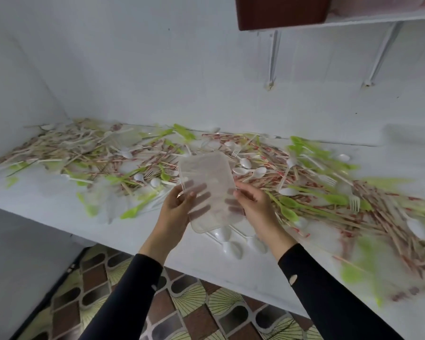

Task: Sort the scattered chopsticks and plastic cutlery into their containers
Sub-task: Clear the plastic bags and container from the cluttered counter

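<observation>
A clear rectangular plastic container (207, 173) is held tilted above the white counter (59, 207). My left hand (175, 207) grips its left side and my right hand (254, 204) grips its right side, fingers showing through the plastic. Scattered chopsticks (378, 217) in red-printed wrappers cover the counter from left to right. Mixed among them lie green plastic spoons (288, 212), white spoons (245, 163) and white forks (353, 203). Several white spoons (231, 246) lie under the container near the counter's front edge.
A white wall rises behind the counter. Shelf brackets (271, 57) hold a shelf with a dark red box (280, 11) at the top right. Patterned floor tiles (194, 315) show below the counter's front edge. A grey surface (22, 253) stands at the lower left.
</observation>
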### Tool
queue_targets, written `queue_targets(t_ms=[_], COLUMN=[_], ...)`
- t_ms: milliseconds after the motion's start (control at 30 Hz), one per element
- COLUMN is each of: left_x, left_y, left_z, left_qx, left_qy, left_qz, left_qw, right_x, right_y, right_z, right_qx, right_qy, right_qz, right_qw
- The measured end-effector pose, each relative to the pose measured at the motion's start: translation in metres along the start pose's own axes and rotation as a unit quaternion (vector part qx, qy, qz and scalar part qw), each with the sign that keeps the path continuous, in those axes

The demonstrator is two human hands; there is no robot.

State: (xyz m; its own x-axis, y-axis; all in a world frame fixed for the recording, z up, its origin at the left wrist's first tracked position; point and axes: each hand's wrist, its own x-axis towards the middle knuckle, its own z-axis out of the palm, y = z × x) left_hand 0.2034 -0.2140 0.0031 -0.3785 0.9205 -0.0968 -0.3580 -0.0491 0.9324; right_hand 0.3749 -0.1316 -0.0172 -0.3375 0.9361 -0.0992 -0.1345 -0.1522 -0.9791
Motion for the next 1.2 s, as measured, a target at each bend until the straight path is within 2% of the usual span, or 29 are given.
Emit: queue_targets(t_ms=[200, 367, 433, 500, 533, 600, 733, 867, 1067, 1200], left_x=[-0.003, 0.001, 0.007, 0.013, 0.016, 0.025, 0.049, 0.083, 0.133, 0.166], left_y=[0.01, 0.011, 0.015, 0.02, 0.022, 0.029, 0.047, 0.06, 0.054, 0.048], left_z=[-0.037, -0.065, -0.076, -0.086, -0.092, -0.102, -0.116, -0.13, -0.134, -0.124], left_qx=[0.004, -0.005, -0.02, -0.023, -0.021, -0.01, 0.026, 0.043, 0.042, 0.021], left_qy=[-0.002, 0.031, 0.05, 0.064, 0.07, 0.083, 0.095, 0.092, 0.088, 0.098], left_qz=[-0.012, -0.002, 0.002, 0.004, 0.005, 0.009, 0.012, 0.013, -0.003, -0.02], left_qw=[1.0, 1.0, 0.999, 0.998, 0.997, 0.996, 0.995, 0.995, 0.995, 0.995], right_x=[-0.001, 0.019, 0.039, 0.064, 0.078, 0.106, 0.159, 0.182, 0.202, 0.197], right_y=[0.014, 0.019, 0.023, 0.026, 0.026, 0.025, 0.044, 0.059, 0.04, -0.005], right_z=[0.034, 0.056, 0.062, 0.064, 0.064, 0.063, 0.06, 0.065, 0.062, 0.043], right_qx=[0.024, -0.037, -0.086, -0.127, -0.148, -0.214, -0.364, -0.45, -0.283, -0.234], right_qy=[-0.044, -0.075, -0.033, 0.057, 0.102, 0.131, 0.063, 0.076, 0.104, 0.139], right_qz=[0.035, 0.048, 0.053, 0.051, 0.044, 0.038, 0.122, 0.16, 0.195, 0.155], right_qw=[0.998, 0.995, 0.994, 0.989, 0.983, 0.967, 0.921, 0.875, 0.933, 0.95])
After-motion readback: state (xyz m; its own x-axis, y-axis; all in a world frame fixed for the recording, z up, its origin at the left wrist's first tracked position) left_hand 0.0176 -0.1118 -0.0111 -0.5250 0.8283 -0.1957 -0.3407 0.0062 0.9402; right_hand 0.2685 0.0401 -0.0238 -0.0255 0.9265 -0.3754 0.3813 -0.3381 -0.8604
